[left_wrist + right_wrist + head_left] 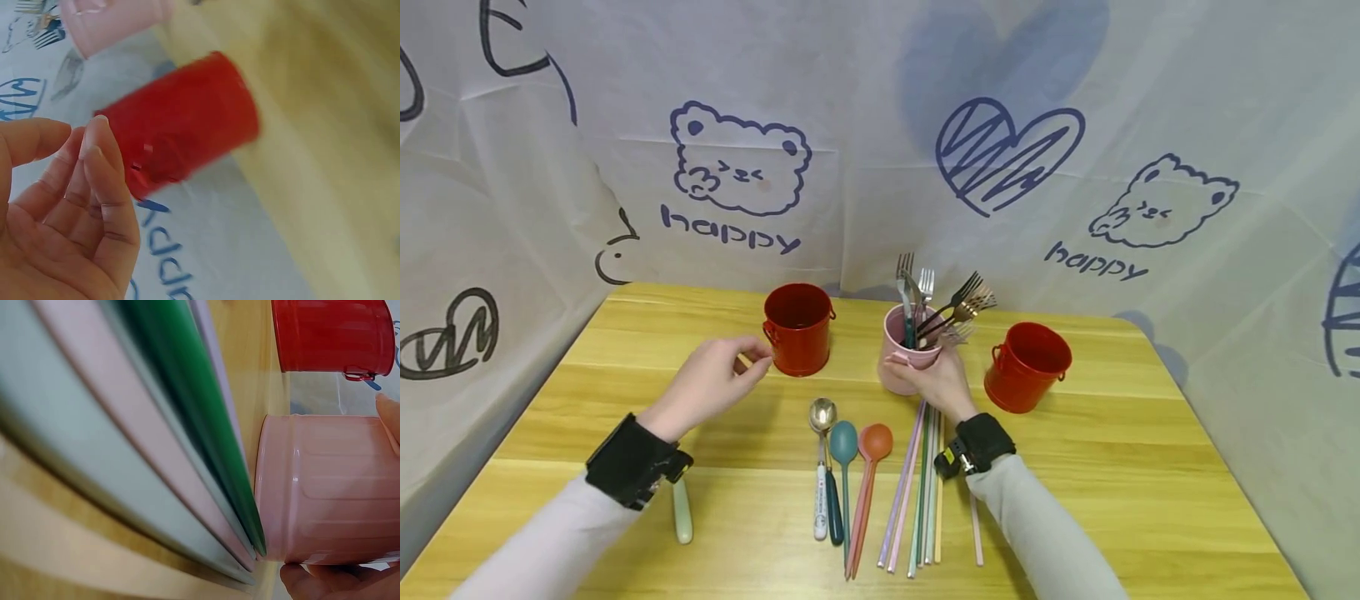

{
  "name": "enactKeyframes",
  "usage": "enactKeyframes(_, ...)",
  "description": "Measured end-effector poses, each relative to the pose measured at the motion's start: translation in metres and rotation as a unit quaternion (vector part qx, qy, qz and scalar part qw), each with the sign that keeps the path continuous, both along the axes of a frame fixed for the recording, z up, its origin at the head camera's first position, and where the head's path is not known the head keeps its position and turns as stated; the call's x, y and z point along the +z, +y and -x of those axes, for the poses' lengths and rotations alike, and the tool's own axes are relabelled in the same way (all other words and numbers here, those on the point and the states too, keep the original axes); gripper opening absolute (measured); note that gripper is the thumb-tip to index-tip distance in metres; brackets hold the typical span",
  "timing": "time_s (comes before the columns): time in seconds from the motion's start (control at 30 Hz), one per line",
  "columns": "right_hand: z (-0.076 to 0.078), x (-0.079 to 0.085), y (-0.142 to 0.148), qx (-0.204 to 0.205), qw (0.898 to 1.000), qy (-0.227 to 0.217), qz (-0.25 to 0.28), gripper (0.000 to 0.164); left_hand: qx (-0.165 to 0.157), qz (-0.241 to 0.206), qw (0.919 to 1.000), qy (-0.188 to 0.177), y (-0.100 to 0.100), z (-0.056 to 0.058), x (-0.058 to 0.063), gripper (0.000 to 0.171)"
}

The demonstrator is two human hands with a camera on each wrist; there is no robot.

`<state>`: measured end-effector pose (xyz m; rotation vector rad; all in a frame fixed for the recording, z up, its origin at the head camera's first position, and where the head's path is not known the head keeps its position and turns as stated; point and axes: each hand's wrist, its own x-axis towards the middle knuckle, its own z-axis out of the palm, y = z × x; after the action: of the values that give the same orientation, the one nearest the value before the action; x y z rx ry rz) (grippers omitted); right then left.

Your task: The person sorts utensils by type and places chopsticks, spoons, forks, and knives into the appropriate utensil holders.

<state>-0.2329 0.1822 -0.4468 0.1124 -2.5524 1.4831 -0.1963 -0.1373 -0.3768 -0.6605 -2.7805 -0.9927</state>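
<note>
My right hand (945,385) grips a small pink bucket (891,367) near its rim. Several forks (970,298) stand in it, tips up, leaning different ways. In the right wrist view the fingers rest along both sides of the pink bucket (337,487). Beside the left red bucket (801,350), my left hand (715,379) hovers with loosely bent fingers and nothing between them. Seen from the left wrist, the thumb and fingertips are close together, in front of the red bucket (187,112); whether they touch it I cannot tell.
Another red bucket (1026,375) stands right of the pink one. Towards me lie metal spoons (822,414), a teal spoon (843,442), orange spoons (876,442) and several chopsticks (917,500). A pale green handle (682,512) shows below my left wrist.
</note>
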Motion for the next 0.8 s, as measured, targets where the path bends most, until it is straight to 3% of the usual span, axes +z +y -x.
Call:
enactKeyframes(0.37, 0.0, -0.001, 0.002, 0.004, 1.0, 0.007, 0.004, 0.08, 0.015, 0.061, 0.9972, -0.041, -0.048, -0.038, -0.015, 0.011)
enactKeyframes(0.8, 0.0, 0.0, 0.001, 0.008, 1.0, 0.012, 0.003, 0.08, 0.037, 0.1, 0.991, -0.08, -0.08, -0.058, -0.027, 0.006)
